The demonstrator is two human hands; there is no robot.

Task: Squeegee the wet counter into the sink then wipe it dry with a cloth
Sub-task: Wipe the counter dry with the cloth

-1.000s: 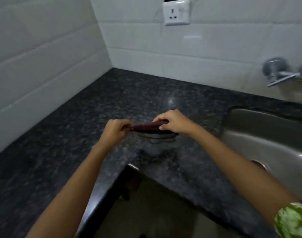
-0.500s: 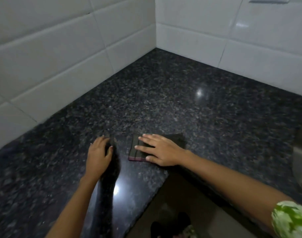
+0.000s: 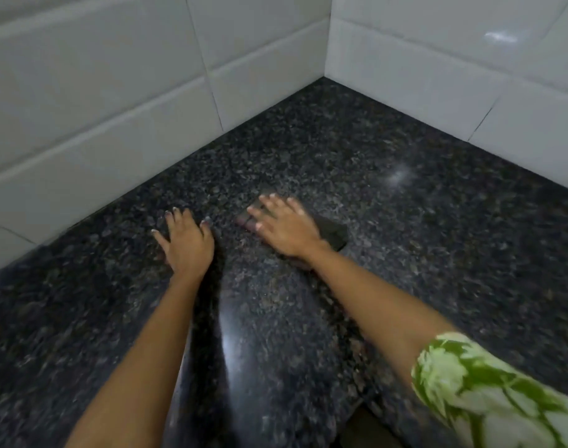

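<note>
Pressing flat, the open right hand (image 3: 286, 229) pins the cloth (image 3: 332, 232) to the counter (image 3: 405, 253); left hand (image 3: 187, 244) splayed.

The dark grey folded cloth (image 3: 332, 232) lies flat on the black speckled granite counter (image 3: 405, 237), fairly near the corner where the white tiled walls meet. Most of it is hidden under a flat palm, so only its right corner and a reddish-looking left edge stick out. The counter is glossy with light glare, maybe damp
</note>
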